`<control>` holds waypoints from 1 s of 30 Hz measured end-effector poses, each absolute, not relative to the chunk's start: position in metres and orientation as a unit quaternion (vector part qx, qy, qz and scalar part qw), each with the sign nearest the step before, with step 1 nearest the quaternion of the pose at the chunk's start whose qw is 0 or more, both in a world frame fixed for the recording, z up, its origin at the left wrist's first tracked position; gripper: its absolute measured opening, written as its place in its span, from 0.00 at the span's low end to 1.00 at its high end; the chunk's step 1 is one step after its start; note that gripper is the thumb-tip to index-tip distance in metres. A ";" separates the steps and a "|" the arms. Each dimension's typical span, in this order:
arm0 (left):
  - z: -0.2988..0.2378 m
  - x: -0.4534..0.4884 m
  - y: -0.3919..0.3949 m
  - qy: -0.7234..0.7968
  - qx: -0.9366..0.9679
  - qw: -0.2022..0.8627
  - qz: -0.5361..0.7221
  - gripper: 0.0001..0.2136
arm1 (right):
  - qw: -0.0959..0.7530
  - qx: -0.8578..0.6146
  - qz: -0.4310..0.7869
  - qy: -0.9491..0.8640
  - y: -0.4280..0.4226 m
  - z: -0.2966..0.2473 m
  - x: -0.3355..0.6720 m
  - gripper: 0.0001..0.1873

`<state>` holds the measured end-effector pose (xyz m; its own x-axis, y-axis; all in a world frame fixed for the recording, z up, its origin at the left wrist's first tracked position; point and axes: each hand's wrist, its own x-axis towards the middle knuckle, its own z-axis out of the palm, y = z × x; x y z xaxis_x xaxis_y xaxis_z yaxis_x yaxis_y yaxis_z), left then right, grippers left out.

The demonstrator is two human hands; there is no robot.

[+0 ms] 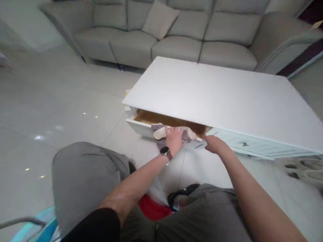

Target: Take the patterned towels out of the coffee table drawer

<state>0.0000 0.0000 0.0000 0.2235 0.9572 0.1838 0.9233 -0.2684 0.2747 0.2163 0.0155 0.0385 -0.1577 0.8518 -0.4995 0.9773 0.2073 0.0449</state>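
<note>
A white drawer front (141, 127) stands partly pulled out of a low white coffee table (202, 90), showing its brown wooden inside. A grey-purple and cream cloth (188, 134) is draped over the top edge of that front. My left hand (174, 139), with a watch on the wrist, is closed over the cloth at the drawer's edge; its fingertips point into the drawer. At the drawer's right end, my right hand (213, 144) grips the corner, its fingers partly hidden.
Behind the table runs a grey sofa (176, 47) with a light cushion (160, 20). Another drawer with a dark knob (244, 144) is shut at the right. Something red (153, 206) lies between my legs. A blue item (41, 225) is at lower left, slippers (291, 169) at right.
</note>
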 end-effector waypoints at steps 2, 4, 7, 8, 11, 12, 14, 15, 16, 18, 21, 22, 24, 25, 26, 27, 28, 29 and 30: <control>-0.002 0.024 -0.008 0.580 0.794 0.076 0.164 0.26 | 0.228 0.606 -0.161 0.745 0.016 0.039 0.218 0.26; -0.003 0.038 -0.012 0.555 0.809 0.094 0.170 0.27 | 0.239 0.602 -0.174 0.742 0.017 0.038 0.219 0.26; -0.005 0.028 -0.011 0.511 0.833 0.112 0.178 0.31 | 0.246 0.604 -0.190 0.734 0.020 0.035 0.219 0.25; -0.006 0.018 -0.009 0.500 0.840 0.113 0.179 0.33 | 0.246 0.607 -0.190 0.731 0.021 0.033 0.218 0.26; -0.009 -0.027 0.001 0.511 0.836 0.103 0.172 0.34 | 0.246 0.611 -0.184 0.730 0.024 0.030 0.217 0.27; -0.010 -0.045 0.006 0.525 0.829 0.096 0.168 0.34 | 0.246 0.611 -0.182 0.730 0.025 0.029 0.217 0.26; -0.012 -0.085 0.017 0.561 0.809 0.079 0.157 0.31 | 0.243 0.611 -0.179 0.732 0.025 0.029 0.215 0.25; -0.014 -0.107 0.023 0.582 0.796 0.067 0.153 0.29 | 0.242 0.611 -0.178 0.732 0.026 0.030 0.214 0.25; -0.015 -0.130 0.029 0.601 0.783 0.057 0.151 0.27 | 0.241 0.612 -0.178 0.732 0.025 0.030 0.213 0.24; -0.019 -0.174 0.039 0.646 0.746 0.038 0.156 0.26 | 0.244 0.613 -0.177 0.730 0.025 0.032 0.211 0.25; -0.028 -0.226 0.049 0.691 0.694 0.021 0.200 0.27 | 0.245 0.608 -0.178 0.734 0.023 0.032 0.208 0.25; -0.031 -0.237 0.050 0.692 0.685 0.023 0.226 0.28 | 0.242 0.606 -0.179 0.736 0.022 0.032 0.207 0.24; -0.038 -0.248 0.051 0.686 0.670 0.033 0.281 0.31 | 0.237 0.604 -0.180 0.739 0.021 0.031 0.207 0.24; -0.042 -0.248 0.051 0.684 0.661 0.038 0.307 0.32 | 0.235 0.604 -0.180 0.740 0.021 0.031 0.206 0.23; -0.046 -0.247 0.050 0.685 0.648 0.041 0.332 0.34 | 0.234 0.604 -0.181 0.740 0.020 0.030 0.206 0.23; -0.050 -0.244 0.049 0.688 0.633 0.043 0.352 0.36 | 0.234 0.604 -0.181 0.740 0.020 0.030 0.206 0.23; -0.054 -0.240 0.047 0.694 0.616 0.046 0.369 0.37 | 0.233 0.604 -0.181 0.740 0.019 0.030 0.206 0.23; -0.058 -0.236 0.045 0.700 0.601 0.049 0.383 0.39 | 0.232 0.604 -0.181 0.741 0.019 0.030 0.206 0.24; -0.061 -0.233 0.044 0.705 0.587 0.052 0.393 0.41 | 0.230 0.604 -0.181 0.741 0.019 0.030 0.206 0.25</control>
<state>-0.2331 0.0438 -0.0610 -0.3044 0.8693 0.3894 0.7882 0.0003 0.6154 0.2059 0.0191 0.0299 -0.1649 0.8118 -0.5601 0.9787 0.2053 0.0094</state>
